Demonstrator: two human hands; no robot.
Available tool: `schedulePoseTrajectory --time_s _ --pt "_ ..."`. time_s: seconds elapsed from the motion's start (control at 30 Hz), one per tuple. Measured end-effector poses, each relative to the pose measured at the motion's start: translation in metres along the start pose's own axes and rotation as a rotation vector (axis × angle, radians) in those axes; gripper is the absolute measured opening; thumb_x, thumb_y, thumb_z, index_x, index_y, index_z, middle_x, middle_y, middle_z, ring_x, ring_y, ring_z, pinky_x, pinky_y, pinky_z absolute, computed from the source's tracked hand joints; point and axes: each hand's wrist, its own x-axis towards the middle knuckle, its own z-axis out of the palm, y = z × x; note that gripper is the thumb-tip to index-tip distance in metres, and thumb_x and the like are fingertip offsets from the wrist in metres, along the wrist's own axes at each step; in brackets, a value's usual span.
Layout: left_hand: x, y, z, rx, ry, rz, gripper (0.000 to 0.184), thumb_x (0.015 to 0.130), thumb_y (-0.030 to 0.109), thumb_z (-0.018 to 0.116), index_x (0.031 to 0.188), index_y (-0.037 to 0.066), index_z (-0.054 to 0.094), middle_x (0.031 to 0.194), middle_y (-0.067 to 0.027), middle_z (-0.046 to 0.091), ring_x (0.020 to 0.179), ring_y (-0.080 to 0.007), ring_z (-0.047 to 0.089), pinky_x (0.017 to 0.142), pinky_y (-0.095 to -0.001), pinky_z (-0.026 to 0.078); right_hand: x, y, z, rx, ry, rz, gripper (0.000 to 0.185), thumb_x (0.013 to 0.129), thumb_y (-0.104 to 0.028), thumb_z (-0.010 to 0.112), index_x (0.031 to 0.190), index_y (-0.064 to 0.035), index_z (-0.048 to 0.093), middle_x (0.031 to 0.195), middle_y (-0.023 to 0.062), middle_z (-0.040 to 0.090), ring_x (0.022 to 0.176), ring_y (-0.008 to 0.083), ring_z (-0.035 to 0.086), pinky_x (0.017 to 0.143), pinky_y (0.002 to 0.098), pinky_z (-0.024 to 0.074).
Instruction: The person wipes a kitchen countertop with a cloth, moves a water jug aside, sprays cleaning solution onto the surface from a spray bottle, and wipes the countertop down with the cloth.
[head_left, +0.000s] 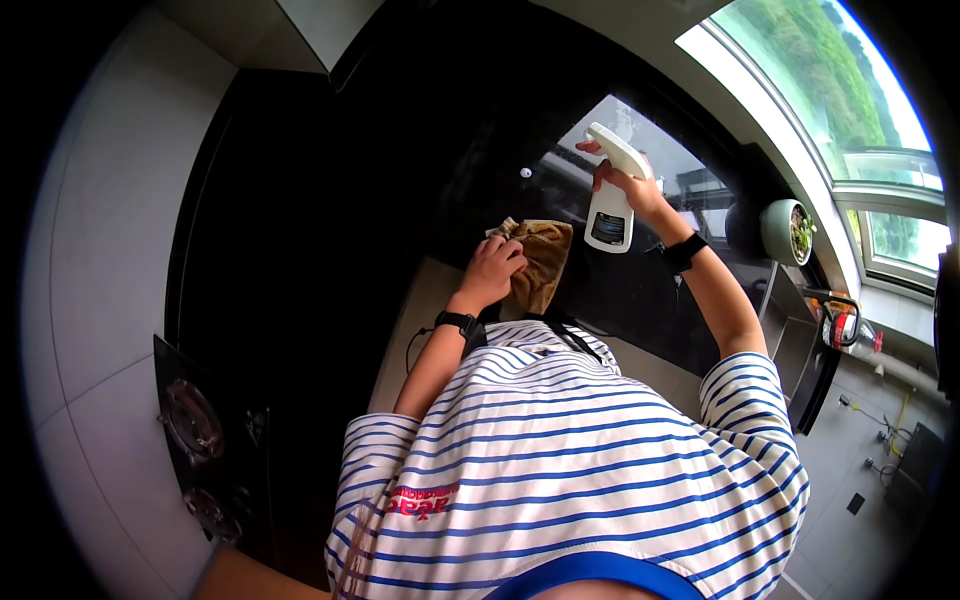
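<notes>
In the head view, my right hand (632, 190) is wrapped round the neck of a white spray bottle (606, 215), fingers near its trigger. The bottle has a dark label and is held tilted above the glossy black countertop (610, 290). Nearer to me and to the left, my left hand (494, 268) has its fingers curled on a brown cloth (542, 262). Folds bunch up under those fingers, while the rest of the cloth spreads to the right. Each wrist wears a black band.
A small white round thing (526, 173) lies on the black surface beyond the cloth. On the right, a potted plant (788, 232) stands beside the window (840, 110). A stove with burners (190, 420) is at the lower left. Bright reflections cover part of the counter.
</notes>
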Motion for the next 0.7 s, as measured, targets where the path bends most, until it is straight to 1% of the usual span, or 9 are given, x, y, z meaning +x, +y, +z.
schedulePoseTrajectory --time_s 0.07,0.1,0.13,0.2,0.3,0.43,0.53,0.6,0.7 --pt "0.000 0.000 0.001 0.002 -0.004 0.002 0.023 0.067 -0.004 0.056 0.083 0.012 0.062 0.101 -0.0021 0.052 0.100 -0.0250 0.048 0.089 -0.0390 0.039 -0.010 0.002 0.002 -0.019 0.094 -0.103 0.034 0.078 -0.002 0.054 0.111 0.0024 0.058 0.119 0.0123 0.061 0.070 0.0149 0.061 0.068 0.0292 0.0509" --pt "0.000 0.000 0.001 0.008 -0.004 0.001 0.024 0.067 -0.005 0.056 0.084 0.012 0.062 0.101 -0.0021 0.052 0.100 -0.0250 0.048 0.089 -0.0391 0.039 -0.014 0.003 0.002 -0.054 0.134 -0.121 0.032 0.078 -0.003 0.055 0.109 0.0029 0.059 0.111 0.0104 0.064 0.068 0.0150 0.062 0.067 0.0289 0.0507" --pt "0.000 0.001 0.001 0.015 -0.003 0.001 0.024 0.067 -0.005 0.056 0.084 0.012 0.062 0.102 -0.0021 0.052 0.101 -0.0251 0.048 0.089 -0.0393 0.039 -0.016 0.006 0.000 -0.052 0.138 -0.122 0.032 0.078 -0.003 0.055 0.109 0.0029 0.059 0.111 0.0104 0.064 0.068 0.0150 0.062 0.067 0.0289 0.0507" --pt "0.000 0.000 0.000 0.018 0.003 0.010 0.025 0.067 -0.005 0.057 0.085 0.011 0.062 0.103 -0.0020 0.053 0.101 -0.0252 0.048 0.089 -0.0392 0.039 -0.021 0.017 -0.003 -0.083 0.190 -0.135 0.026 0.077 -0.004 0.056 0.102 0.0030 0.061 0.097 0.0084 0.066 0.067 0.0151 0.062 0.066 0.0286 0.0506" --pt "0.000 -0.002 -0.002 0.025 0.005 0.013 0.026 0.066 -0.006 0.057 0.085 0.011 0.063 0.104 -0.0019 0.053 0.102 -0.0253 0.048 0.089 -0.0390 0.039 -0.026 0.026 -0.005 -0.111 0.202 -0.129 0.021 0.076 -0.004 0.056 0.096 0.0023 0.063 0.086 0.0064 0.066 0.065 0.0148 0.063 0.064 0.0279 0.0503" --pt "0.001 0.001 0.002 0.029 0.001 0.002 0.027 0.066 -0.006 0.057 0.085 0.011 0.063 0.104 -0.0019 0.053 0.102 -0.0255 0.048 0.088 -0.0385 0.039 -0.032 0.028 -0.014 -0.182 0.194 -0.087 0.019 0.077 -0.007 0.057 0.093 0.0011 0.064 0.083 0.0065 0.065 0.064 0.0147 0.062 0.063 0.0274 0.0499" --pt "0.001 0.001 0.004 0.028 0.011 0.008 0.026 0.066 -0.006 0.056 0.085 0.011 0.063 0.103 -0.0019 0.054 0.102 -0.0254 0.048 0.087 -0.0387 0.039 -0.032 0.014 -0.020 -0.113 0.152 0.042 0.021 0.079 -0.011 0.057 0.095 -0.0006 0.064 0.085 0.0058 0.065 0.063 0.0142 0.062 0.061 0.0272 0.0497" --pt "0.001 0.001 0.005 0.038 0.009 0.006 0.024 0.067 -0.004 0.057 0.085 0.011 0.064 0.103 -0.0019 0.054 0.101 -0.0251 0.048 0.088 -0.0389 0.039 -0.032 0.005 -0.021 -0.069 0.142 0.229 0.023 0.080 -0.013 0.057 0.098 -0.0021 0.064 0.088 0.0057 0.065 0.062 0.0136 0.061 0.060 0.0275 0.0497" --pt "0.001 0.001 0.004 0.036 0.014 0.000 0.023 0.068 -0.004 0.057 0.085 0.011 0.064 0.102 -0.0020 0.054 0.099 -0.0251 0.048 0.087 -0.0389 0.039 -0.034 0.008 -0.026 -0.073 0.111 0.277 0.025 0.080 -0.014 0.056 0.101 -0.0026 0.063 0.090 0.0055 0.065 0.061 0.0135 0.061 0.059 0.0280 0.0497"
